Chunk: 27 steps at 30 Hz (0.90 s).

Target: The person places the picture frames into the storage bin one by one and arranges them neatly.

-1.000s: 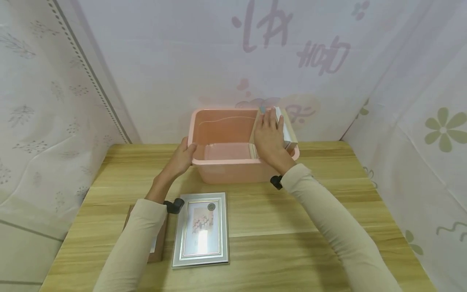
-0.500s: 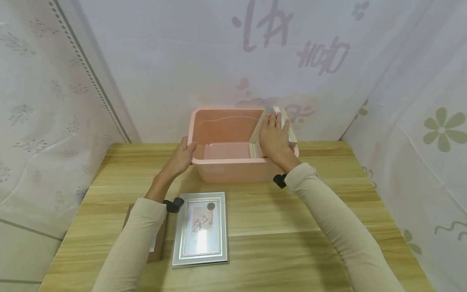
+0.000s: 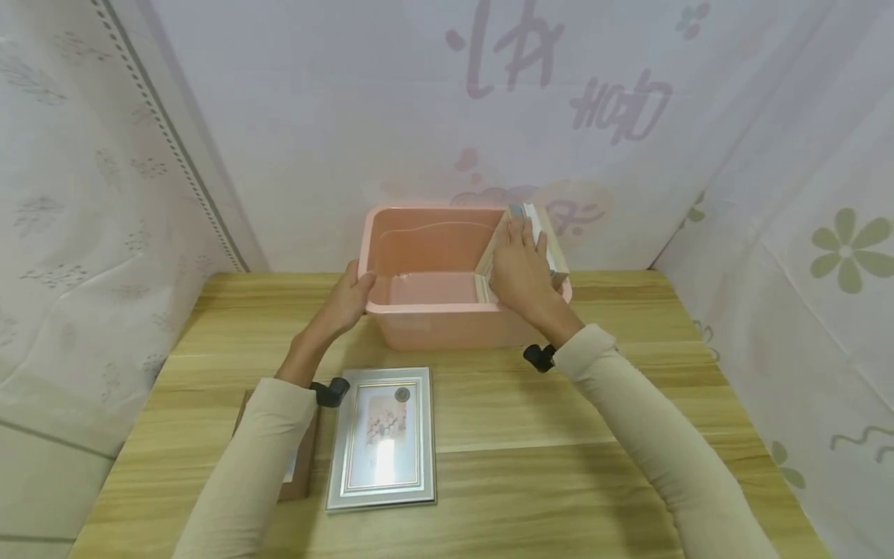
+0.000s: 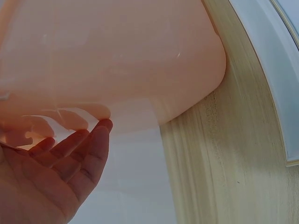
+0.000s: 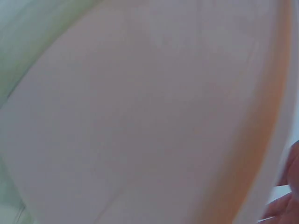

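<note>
Nearest on the wood-grain table (image 3: 531, 481), a brown frame (image 3: 302, 470) lies partly under the left sleeve, and just beside it a silver picture frame (image 3: 382, 439) lies flat; its glare suggests a slick, breakable glazed face, best lifted by the border. Beyond them stands a pink plastic basin (image 3: 447, 330), probably light and slightly flexible, best held by its rim. The left grip (image 3: 345, 296) grasps that rim at the left end, while the right grip (image 3: 522, 276) is unclenched, fingers straight over several pale frames (image 3: 556, 247) leaning in the basin's right end; these look stiff, safest taken by their edges. The left wrist view shows fingers curled outside the basin wall, hidden from the head view; the right wrist view mostly shows blurred pink plastic. Behind hangs a printed cloth (image 3: 314, 116).
</note>
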### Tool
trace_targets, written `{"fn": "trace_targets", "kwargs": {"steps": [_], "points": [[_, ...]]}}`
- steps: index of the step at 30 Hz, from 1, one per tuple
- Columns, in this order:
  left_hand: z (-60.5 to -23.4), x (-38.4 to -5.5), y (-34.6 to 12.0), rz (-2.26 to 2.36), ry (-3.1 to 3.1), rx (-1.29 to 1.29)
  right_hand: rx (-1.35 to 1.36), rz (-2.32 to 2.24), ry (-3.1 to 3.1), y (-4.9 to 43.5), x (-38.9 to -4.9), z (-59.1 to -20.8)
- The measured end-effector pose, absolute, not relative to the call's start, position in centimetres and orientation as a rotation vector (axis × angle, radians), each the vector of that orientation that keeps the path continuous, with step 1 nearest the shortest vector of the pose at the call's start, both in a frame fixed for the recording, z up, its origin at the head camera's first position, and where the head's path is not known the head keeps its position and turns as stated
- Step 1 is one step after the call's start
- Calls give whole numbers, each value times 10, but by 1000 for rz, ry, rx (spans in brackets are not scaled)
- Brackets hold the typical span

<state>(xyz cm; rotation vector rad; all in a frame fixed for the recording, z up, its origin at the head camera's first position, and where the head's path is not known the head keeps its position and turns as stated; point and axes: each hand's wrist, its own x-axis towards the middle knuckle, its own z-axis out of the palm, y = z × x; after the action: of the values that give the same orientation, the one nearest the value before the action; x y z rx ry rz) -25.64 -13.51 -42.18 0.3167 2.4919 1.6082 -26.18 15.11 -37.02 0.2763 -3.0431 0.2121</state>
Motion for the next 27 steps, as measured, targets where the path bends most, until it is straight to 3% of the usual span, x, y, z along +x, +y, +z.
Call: {"fn": "trace_targets", "kwargs": {"steps": [6, 13, 20, 27], "points": [[-425, -259, -139, 1591, 2512, 311, 567, 524, -2830, 134, -241, -371], [-423, -257, -138, 1575, 2508, 305, 736, 1189, -2692, 122, -215, -374], [-422, -256, -136, 1579, 2522, 311, 1140, 2035, -2636, 118, -197, -396], [-423, -255, -137, 1581, 2497, 337, 1457, 1791, -2888, 110, -194, -437]]}}
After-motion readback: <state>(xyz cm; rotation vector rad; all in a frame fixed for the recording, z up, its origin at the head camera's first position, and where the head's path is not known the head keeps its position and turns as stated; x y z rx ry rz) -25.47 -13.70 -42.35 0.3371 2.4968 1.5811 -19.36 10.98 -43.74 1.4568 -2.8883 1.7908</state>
